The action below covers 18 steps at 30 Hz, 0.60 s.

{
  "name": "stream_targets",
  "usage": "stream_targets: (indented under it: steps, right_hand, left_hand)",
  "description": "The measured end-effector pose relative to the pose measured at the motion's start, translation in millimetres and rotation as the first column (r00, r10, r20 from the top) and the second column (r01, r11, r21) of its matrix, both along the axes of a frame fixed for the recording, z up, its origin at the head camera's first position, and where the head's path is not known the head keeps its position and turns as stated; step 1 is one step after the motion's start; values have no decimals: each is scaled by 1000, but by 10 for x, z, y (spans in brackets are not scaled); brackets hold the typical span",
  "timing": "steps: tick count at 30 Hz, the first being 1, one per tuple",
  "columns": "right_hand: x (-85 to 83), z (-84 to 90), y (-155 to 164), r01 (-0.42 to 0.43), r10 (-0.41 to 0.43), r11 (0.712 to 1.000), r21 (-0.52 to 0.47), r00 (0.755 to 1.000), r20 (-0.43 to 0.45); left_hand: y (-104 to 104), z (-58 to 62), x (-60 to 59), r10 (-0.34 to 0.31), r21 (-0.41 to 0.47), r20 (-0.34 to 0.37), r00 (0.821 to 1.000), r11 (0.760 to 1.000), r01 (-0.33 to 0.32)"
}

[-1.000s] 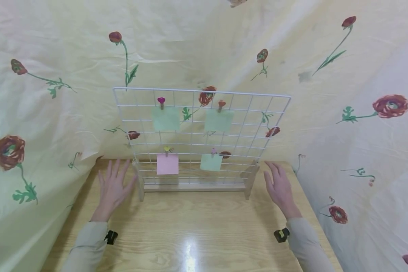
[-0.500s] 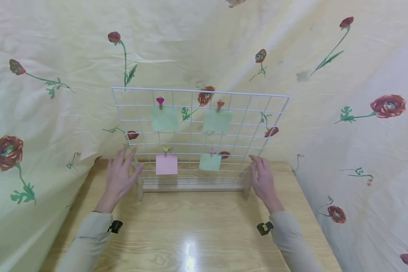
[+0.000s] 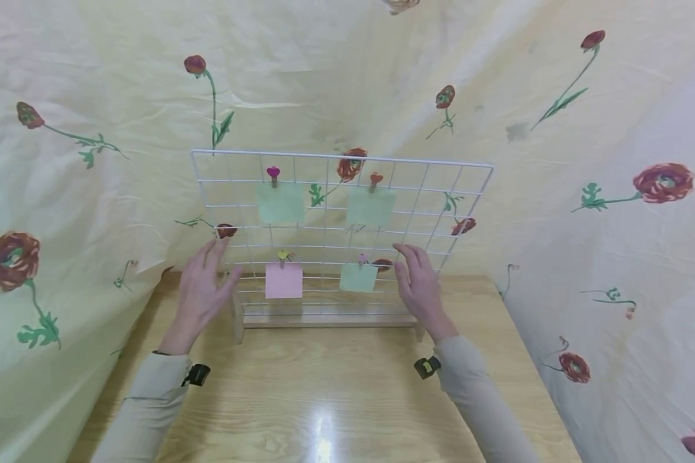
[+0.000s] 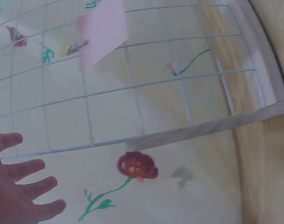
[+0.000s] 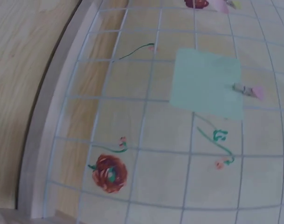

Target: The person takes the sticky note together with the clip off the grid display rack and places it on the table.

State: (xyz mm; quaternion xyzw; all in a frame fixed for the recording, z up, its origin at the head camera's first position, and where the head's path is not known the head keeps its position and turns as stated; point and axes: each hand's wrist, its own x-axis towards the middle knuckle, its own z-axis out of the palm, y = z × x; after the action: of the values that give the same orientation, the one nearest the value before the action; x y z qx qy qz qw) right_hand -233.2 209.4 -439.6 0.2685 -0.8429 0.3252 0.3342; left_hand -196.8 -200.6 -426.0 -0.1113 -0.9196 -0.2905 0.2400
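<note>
A white wire grid (image 3: 336, 155) stands upright in a wooden base (image 3: 324, 320). Heart-topped clips hold paper notes on it: a left mint note (image 3: 280, 204) and a right mint note (image 3: 370, 207) above, a pink note (image 3: 284, 281) and a smaller mint note (image 3: 358, 279) below. My left hand (image 3: 199, 296) is by the grid's left edge, fingers spread and holding nothing; the left wrist view shows the hand (image 4: 25, 186) apart from the wires. My right hand (image 3: 421, 289) is before the grid's lower right, right of the smaller mint note, fingers extended; contact with the wires is unclear.
The base stands on a light wooden table (image 3: 324, 379) near its back edge. A cream cloth (image 3: 121, 193) printed with red flowers hangs behind and on both sides.
Both hands have risen from beside the base. My right hand has moved left, in front of the grid; my left hand has moved slightly right and up to its edge. Notes and grid are unchanged.
</note>
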Motion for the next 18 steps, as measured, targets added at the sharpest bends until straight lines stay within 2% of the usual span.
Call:
stream_targets:
  steps: [4,10,18]
  right_hand:
    - [-37,110,-137,-23,24,1000,11,998,-59]
    - [-92,255,-345,-69,70,998,9,993,-94]
    - [-179,445,-617,-145,141,989,-5,971,-191]
  left_hand:
    - [-17,105,23,23,2,-24,999,1000,-23]
    - [-19,277,35,49,11,-55,997,999,-49]
    - [9,445,0,13,66,-131,991,998,-4]
